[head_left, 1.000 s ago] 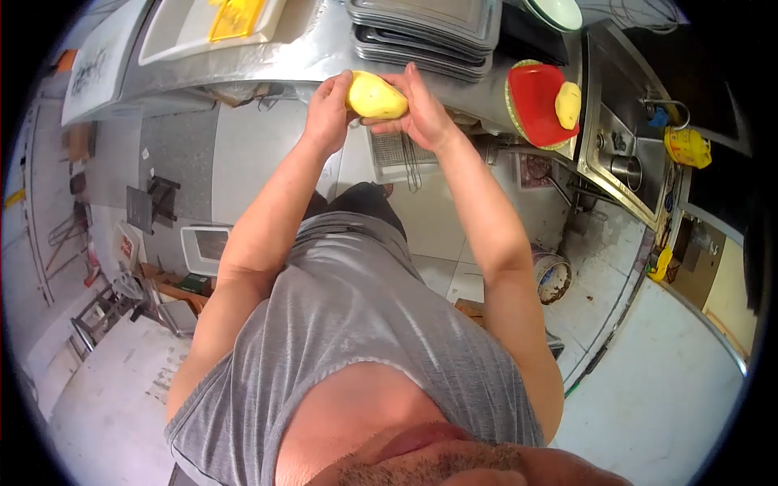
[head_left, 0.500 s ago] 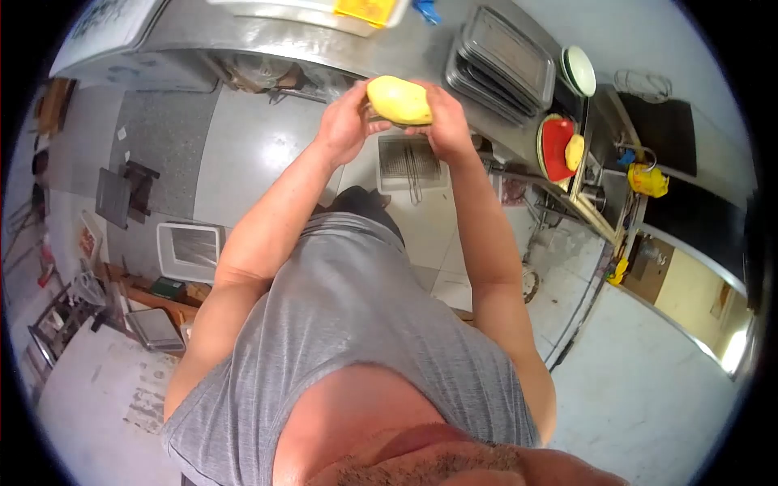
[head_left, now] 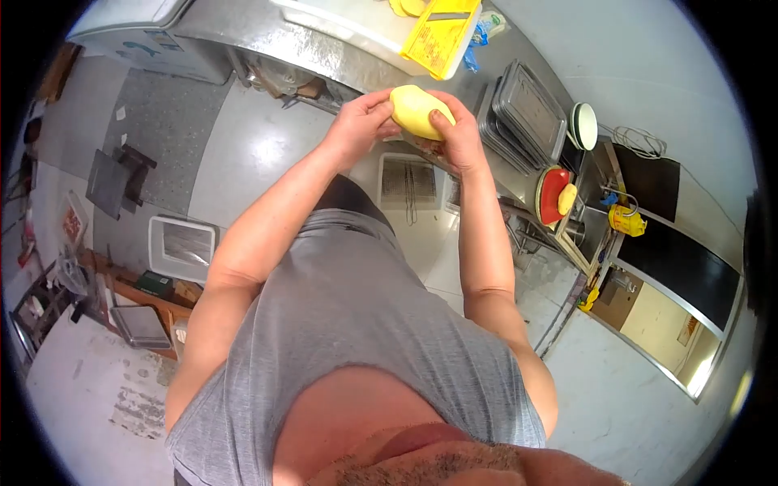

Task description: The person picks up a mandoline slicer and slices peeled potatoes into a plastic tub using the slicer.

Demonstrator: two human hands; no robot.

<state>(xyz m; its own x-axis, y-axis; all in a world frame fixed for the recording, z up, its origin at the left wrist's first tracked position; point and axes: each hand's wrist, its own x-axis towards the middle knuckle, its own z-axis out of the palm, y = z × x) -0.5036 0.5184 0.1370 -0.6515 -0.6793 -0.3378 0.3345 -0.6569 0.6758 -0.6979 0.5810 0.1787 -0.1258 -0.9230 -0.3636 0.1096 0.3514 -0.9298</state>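
A peeled yellow potato (head_left: 416, 110) is held up between both hands, over the front edge of the steel counter. My left hand (head_left: 361, 128) grips its left end with the fingers wrapped round it. On the other end, my right hand (head_left: 462, 139) has its thumb pressed on the near side and its fingers behind. Just beyond stands a white tub (head_left: 348, 31) with a yellow mandoline slicer (head_left: 436, 40) laid across its right end. Yellow slices (head_left: 408, 7) lie in the tub, left of the slicer.
Stacked dark trays (head_left: 531, 109) stand on the counter (head_left: 243, 36) at right, beside a pale green bowl (head_left: 585, 126). Another yellow potato (head_left: 567, 198) rests on a red dish (head_left: 553, 194) near the sink. White bins (head_left: 182, 247) sit on the floor.
My view has shifted, showing more of the tub and slicer. The potato is turned to a different tilt, and my right thumb now lies across its near side.
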